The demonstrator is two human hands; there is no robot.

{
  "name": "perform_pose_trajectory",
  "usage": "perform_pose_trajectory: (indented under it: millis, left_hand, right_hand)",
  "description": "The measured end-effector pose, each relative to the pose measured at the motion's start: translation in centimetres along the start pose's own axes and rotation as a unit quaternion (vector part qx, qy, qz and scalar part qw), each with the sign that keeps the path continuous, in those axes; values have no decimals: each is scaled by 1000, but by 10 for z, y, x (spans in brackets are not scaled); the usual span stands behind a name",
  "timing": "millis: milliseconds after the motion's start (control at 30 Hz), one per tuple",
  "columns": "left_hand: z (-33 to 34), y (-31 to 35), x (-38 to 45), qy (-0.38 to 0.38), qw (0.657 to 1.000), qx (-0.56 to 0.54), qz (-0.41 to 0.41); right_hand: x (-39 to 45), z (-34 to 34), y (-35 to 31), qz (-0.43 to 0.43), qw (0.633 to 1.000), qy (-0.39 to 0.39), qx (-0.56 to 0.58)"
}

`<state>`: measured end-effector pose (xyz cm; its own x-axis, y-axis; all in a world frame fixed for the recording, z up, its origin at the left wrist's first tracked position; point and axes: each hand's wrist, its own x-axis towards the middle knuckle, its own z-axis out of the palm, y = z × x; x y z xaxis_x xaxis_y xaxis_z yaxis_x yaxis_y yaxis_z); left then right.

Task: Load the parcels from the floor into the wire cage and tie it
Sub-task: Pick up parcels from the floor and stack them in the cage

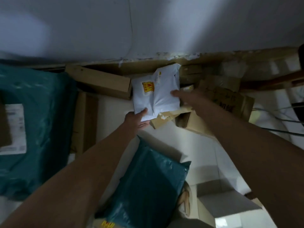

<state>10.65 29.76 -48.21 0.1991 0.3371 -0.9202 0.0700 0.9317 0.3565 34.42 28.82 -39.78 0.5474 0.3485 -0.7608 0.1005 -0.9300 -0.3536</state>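
From the head view, I am gripping a white plastic mailer parcel with a yellow label between both hands: left hand pinching its near corner, right hand clasping its right edge, above brown cardboard boxes by the wall.

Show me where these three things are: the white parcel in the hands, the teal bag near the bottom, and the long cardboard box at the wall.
white parcel [158, 96], head view, middle of its front
teal bag [148, 183], head view, middle of its top side
long cardboard box [102, 79], head view, its top face
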Motion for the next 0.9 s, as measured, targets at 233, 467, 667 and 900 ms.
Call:
perform_pose_trajectory:
  millis: [233, 467, 667, 900]
  left_hand:
    - [-37, 4, -145, -5, 998, 49, -49]
    - [-96, 38, -360, -38, 996, 31, -78]
    - [-109, 88, -549, -49, 984, 168, -10]
    - [-108, 79, -673, 44, 978, 141, 149]
  right_hand:
    - [-136, -21, 15, 89, 986, -96, 104]
    - [-341, -67, -13, 81, 972, -99, 198]
    - [-521, -99, -67, -28, 993, -72, 94]
    - [-649, -138, -86, -137, 985, -89, 58]
